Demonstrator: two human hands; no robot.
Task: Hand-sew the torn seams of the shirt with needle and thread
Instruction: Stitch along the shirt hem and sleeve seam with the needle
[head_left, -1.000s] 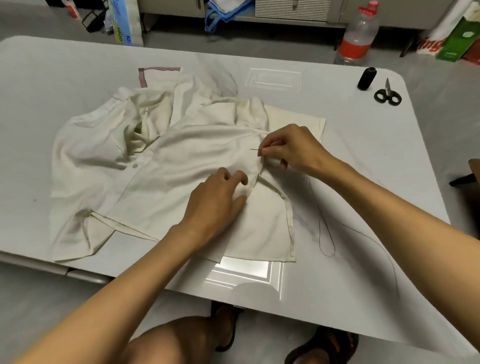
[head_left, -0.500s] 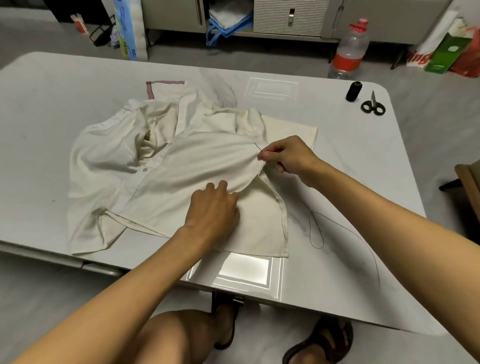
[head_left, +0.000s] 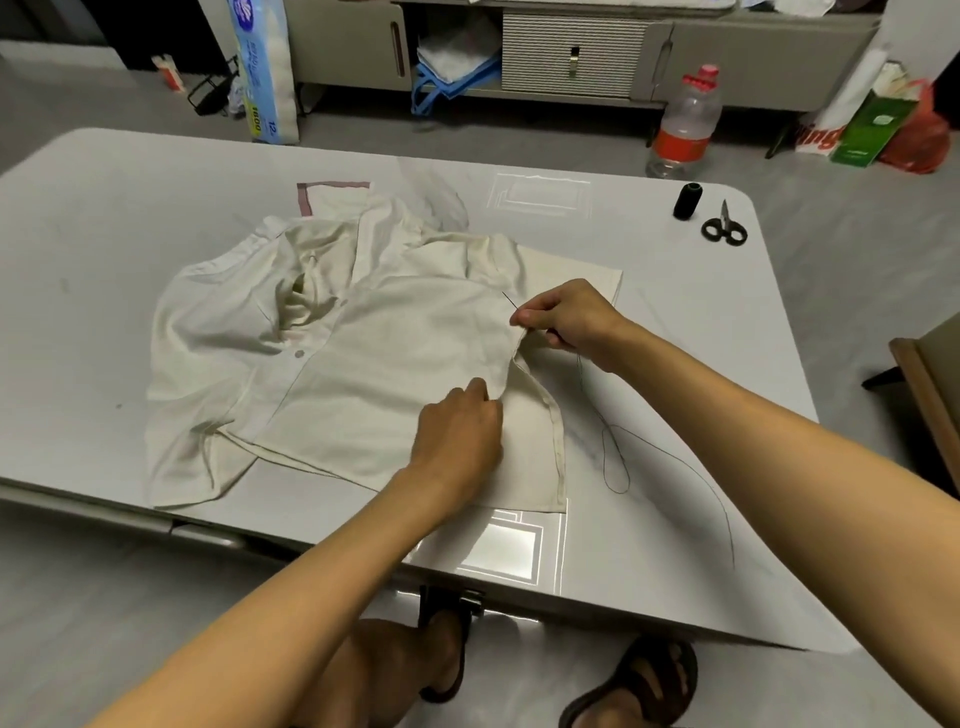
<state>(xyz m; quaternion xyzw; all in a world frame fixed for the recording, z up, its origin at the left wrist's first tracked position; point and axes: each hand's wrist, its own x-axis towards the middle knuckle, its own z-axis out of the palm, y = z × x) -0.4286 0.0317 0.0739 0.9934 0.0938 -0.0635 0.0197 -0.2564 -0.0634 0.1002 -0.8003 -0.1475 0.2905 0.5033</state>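
A cream shirt (head_left: 363, 364) lies spread and rumpled on the white table (head_left: 104, 249). My right hand (head_left: 569, 317) pinches a thin needle (head_left: 510, 303) at the shirt's side seam, the needle tip pointing up and left. Dark thread (head_left: 615, 457) trails from that hand and loops over the table to the right. My left hand (head_left: 460, 428) rests on the shirt just below the seam, its fingers curled and pinching a fold of the cloth.
A black thread spool (head_left: 687, 201) and small scissors (head_left: 723, 228) lie at the table's far right corner. On the floor beyond stand a plastic bottle (head_left: 684, 124), bags and a low cabinet (head_left: 571, 52). My sandalled feet (head_left: 634, 686) show under the near edge.
My right hand has tilted the needle from pointing left to pointing up and left. My left hand has closed its fingers and slid slightly back from the seam.
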